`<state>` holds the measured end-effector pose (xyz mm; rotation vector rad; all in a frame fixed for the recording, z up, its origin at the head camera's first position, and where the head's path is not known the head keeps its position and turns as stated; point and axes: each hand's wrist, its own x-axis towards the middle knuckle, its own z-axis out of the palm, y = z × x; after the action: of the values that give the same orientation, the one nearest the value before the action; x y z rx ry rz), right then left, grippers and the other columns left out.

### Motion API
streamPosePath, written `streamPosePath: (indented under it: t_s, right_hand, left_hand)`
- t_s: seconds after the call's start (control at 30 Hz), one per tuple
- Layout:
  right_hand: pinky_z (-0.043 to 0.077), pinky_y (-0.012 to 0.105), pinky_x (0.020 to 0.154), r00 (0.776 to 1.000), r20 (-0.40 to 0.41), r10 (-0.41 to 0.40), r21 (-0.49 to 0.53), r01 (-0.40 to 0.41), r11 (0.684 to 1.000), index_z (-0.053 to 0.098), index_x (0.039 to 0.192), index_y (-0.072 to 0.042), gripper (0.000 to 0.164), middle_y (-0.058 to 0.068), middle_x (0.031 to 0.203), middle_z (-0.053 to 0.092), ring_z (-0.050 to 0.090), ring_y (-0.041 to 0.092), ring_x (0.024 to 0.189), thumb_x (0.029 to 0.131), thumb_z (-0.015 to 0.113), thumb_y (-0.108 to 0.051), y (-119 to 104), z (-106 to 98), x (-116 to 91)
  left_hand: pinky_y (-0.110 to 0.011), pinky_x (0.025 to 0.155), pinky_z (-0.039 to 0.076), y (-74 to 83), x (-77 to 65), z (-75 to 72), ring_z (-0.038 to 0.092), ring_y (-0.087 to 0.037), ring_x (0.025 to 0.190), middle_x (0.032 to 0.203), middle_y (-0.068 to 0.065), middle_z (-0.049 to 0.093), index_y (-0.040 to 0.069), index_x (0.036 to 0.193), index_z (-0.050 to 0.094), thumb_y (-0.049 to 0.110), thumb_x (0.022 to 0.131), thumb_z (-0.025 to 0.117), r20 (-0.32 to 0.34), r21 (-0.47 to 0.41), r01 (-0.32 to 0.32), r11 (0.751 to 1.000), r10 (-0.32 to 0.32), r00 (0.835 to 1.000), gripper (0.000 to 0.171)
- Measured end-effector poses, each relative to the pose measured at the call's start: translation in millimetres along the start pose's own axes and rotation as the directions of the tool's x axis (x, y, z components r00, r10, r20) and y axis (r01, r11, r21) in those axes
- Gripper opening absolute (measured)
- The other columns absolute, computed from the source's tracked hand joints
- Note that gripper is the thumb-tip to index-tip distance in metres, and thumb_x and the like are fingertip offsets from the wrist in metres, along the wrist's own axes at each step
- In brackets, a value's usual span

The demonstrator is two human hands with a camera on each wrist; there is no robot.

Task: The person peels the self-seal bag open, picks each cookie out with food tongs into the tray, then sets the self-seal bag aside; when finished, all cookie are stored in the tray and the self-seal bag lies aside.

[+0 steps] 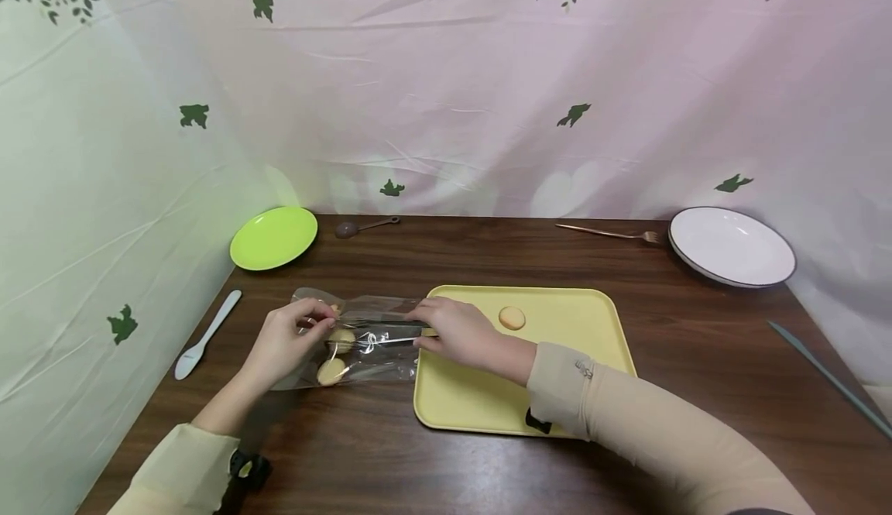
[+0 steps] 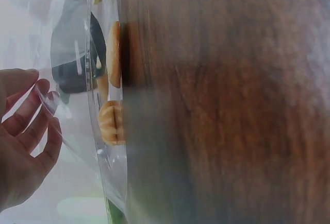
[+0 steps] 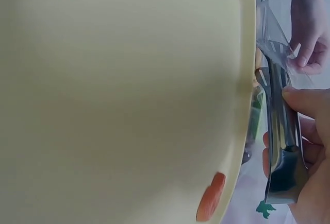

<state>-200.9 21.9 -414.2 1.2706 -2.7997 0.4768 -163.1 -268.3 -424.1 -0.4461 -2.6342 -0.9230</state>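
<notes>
My left hand (image 1: 286, 341) pinches the edge of a clear plastic bag (image 1: 390, 368) between thumb and fingers. The bag lies on the table left of the yellow tray, with several round cookies (image 1: 332, 372) inside it. My right hand (image 1: 456, 331) grips metal tongs (image 3: 284, 170) near the tray's left edge. Their slotted ends reach into the bag, among the cookies in the left wrist view. One golden cookie (image 1: 512, 317) rests on the yellow tray (image 1: 578, 337), toward its far side.
A green plate (image 1: 274, 238) and a dark small spoon (image 1: 346, 229) are at the back left, with a white spoon (image 1: 207, 337) at the left edge. At the back right are a copper-coloured fork (image 1: 606, 233) and a white plate (image 1: 732, 244). A thin grey-green utensil (image 1: 829, 375) lies far right.
</notes>
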Motion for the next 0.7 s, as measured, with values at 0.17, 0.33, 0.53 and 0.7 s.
streamPosePath:
  t_s: [0.17,0.33,0.53,0.7]
  right_hand:
    - [0.053,0.036,0.081,0.999,-0.033,-0.002,0.006,0.003,1.000,0.064,0.120,-0.020,0.035,-0.005,0.114,0.064,0.059,0.013,0.109,0.088,0.068,-0.033,6.3,-8.5,-12.5]
    - [0.053,0.036,0.079,0.999,-0.053,0.010,0.033,-0.008,0.999,0.065,0.118,-0.019,0.033,-0.006,0.113,0.064,0.060,0.014,0.108,0.087,0.068,-0.032,13.8,-18.2,-28.5]
    - [0.052,0.037,0.082,0.996,-0.086,0.032,0.046,-0.028,0.999,0.064,0.119,-0.019,0.035,-0.005,0.114,0.065,0.061,0.014,0.107,0.086,0.070,-0.030,25.4,-31.5,-55.0]
    - [0.052,0.039,0.085,0.990,-0.114,0.085,0.058,-0.079,0.995,0.064,0.120,-0.019,0.037,-0.003,0.116,0.065,0.061,0.016,0.109,0.085,0.071,-0.029,36.4,-45.1,-82.8]
  left_hand:
    - [-0.031,0.067,0.054,-0.2,-1.1,-0.9,0.061,-0.004,0.075,0.087,0.004,0.068,0.014,0.087,0.068,0.009,0.084,0.071,-0.003,0.010,0.008,1.000,-0.008,1.000,0.007]
    - [-0.034,0.068,0.054,0.1,-1.9,-1.5,0.061,-0.003,0.076,0.088,0.005,0.068,0.014,0.087,0.068,0.009,0.084,0.071,0.003,0.009,0.013,1.000,-0.013,1.000,0.007]
    - [-0.031,0.068,0.054,0.6,-2.1,-2.2,0.061,-0.003,0.076,0.087,0.001,0.069,0.014,0.088,0.068,0.011,0.085,0.071,0.007,0.001,0.022,1.000,-0.022,1.000,0.005]
    - [-0.025,0.067,0.052,-0.3,-1.4,-1.8,0.060,-0.003,0.074,0.084,0.004,0.068,0.017,0.087,0.068,0.011,0.085,0.071,0.003,-0.007,0.020,1.000,-0.020,1.000,0.007]
